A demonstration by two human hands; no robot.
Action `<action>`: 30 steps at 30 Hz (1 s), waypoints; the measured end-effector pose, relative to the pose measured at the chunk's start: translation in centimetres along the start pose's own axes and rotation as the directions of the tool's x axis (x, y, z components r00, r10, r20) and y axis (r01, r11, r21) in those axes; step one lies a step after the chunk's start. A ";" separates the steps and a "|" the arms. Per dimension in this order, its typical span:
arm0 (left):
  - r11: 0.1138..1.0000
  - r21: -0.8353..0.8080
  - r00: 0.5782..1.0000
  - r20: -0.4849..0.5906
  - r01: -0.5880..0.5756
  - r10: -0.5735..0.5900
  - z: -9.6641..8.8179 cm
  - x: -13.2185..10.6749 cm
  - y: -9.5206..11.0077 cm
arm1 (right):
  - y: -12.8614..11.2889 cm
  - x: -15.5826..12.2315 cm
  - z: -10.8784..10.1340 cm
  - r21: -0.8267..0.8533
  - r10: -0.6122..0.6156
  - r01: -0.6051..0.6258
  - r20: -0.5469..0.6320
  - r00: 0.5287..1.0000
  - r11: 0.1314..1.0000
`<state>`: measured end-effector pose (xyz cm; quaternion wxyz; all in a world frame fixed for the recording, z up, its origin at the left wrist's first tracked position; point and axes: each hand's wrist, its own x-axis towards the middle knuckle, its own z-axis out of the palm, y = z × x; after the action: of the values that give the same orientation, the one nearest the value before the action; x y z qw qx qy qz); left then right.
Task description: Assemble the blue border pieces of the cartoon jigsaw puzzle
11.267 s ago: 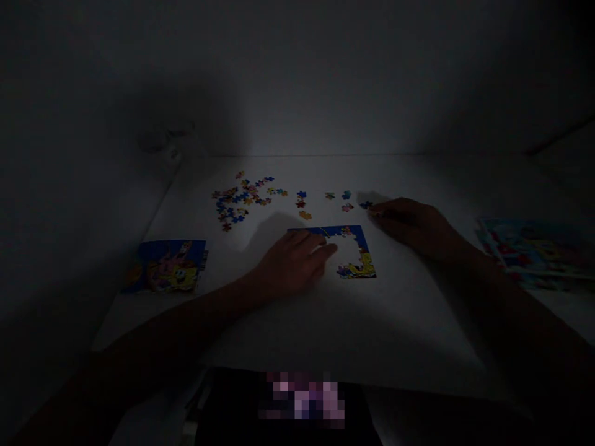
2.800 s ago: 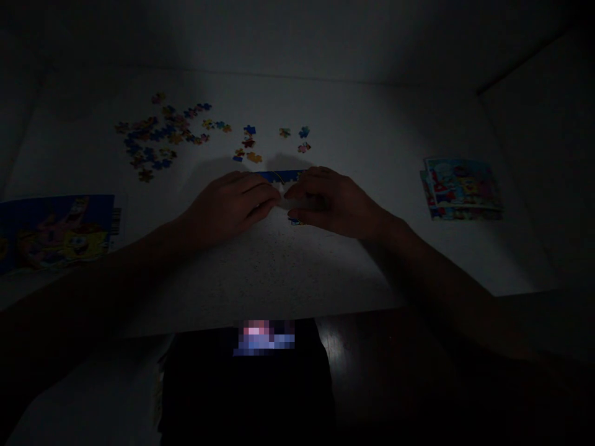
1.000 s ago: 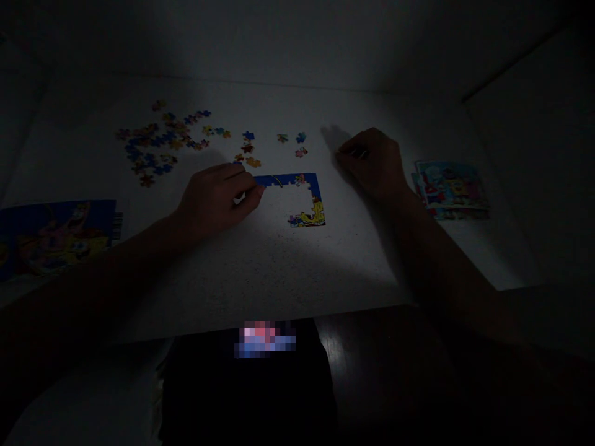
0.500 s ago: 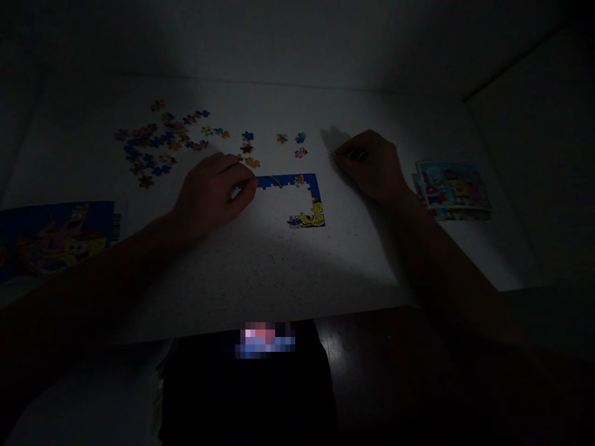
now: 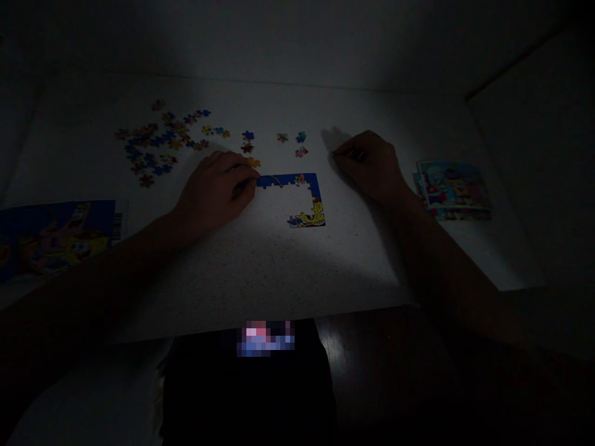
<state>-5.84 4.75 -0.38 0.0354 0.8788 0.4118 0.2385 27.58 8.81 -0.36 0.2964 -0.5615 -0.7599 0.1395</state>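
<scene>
Nearest, at 6 o'clock from the partly joined puzzle (image 5: pixel 318 207), lies dark clothing (image 5: pixel 251 396) on the person's lap, with a blurred pink and blue patch at its upper end. Beside it, at 5 o'clock, a dim floor (image 5: pixel 357 365) catches a streak of light. The speckled pale tabletop (image 5: pixel 279 266) starts just beyond.

Between 8 and 9 o'clock, partly covered by the left forearm, lies a blue picture sheet (image 5: pixel 90 223) with a barcode at its right side. The puzzle lies flat in the middle of the tabletop: a blue strip along the top, a blue and yellow right side, and a short, mostly yellow run at the bottom, with the tabletop showing inside.

At 9 o'clock is the left hand (image 5: pixel 218 189), its fingertips at the left end of the blue strip. Its fingers are bent and narrow; whether they grip a piece I cannot tell. At 3 o'clock, well apart, picture cards (image 5: pixel 453 184) overlap in a stack.

At 2 o'clock is the right hand (image 5: pixel 369 162), thumb and forefinger drawn narrow near the tabletop; anything between them is too dark to make out.

Farther on, three loose pieces (image 5: pixel 302 152) sit at 12 o'clock, a short column of pieces (image 5: pixel 247 148) at 11, and a scattered pile (image 5: pixel 175 144) at 10. Last comes the grey wall (image 5: pixel 297 43).
</scene>
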 end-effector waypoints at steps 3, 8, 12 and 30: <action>1.000 -0.002 1.000 0.026 0.014 -0.013 0.1 0.1 0.0 | 0.2 0.0 0.1 0.011 -0.012 0.012 -0.006 1.000 1.000; 0.999 -0.024 0.999 0.047 0.027 -0.026 -0.2 0.2 0.2 | 1.0 0.0 0.4 0.032 -0.051 0.052 -0.007 0.999 0.998; 0.998 -0.054 0.998 0.041 0.043 -0.041 -0.4 0.2 0.3 | 1.1 0.0 0.5 0.027 -0.062 0.062 -0.012 0.998 0.998; 0.999 -0.004 0.998 0.039 0.042 -0.042 -0.2 0.0 0.3 | -1.6 -0.5 0.4 0.064 -0.167 0.167 0.000 0.986 0.984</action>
<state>-5.75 4.53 -0.17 0.0503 0.8744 0.4288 0.2216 26.20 7.82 0.05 0.3228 -0.4856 -0.8003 0.1399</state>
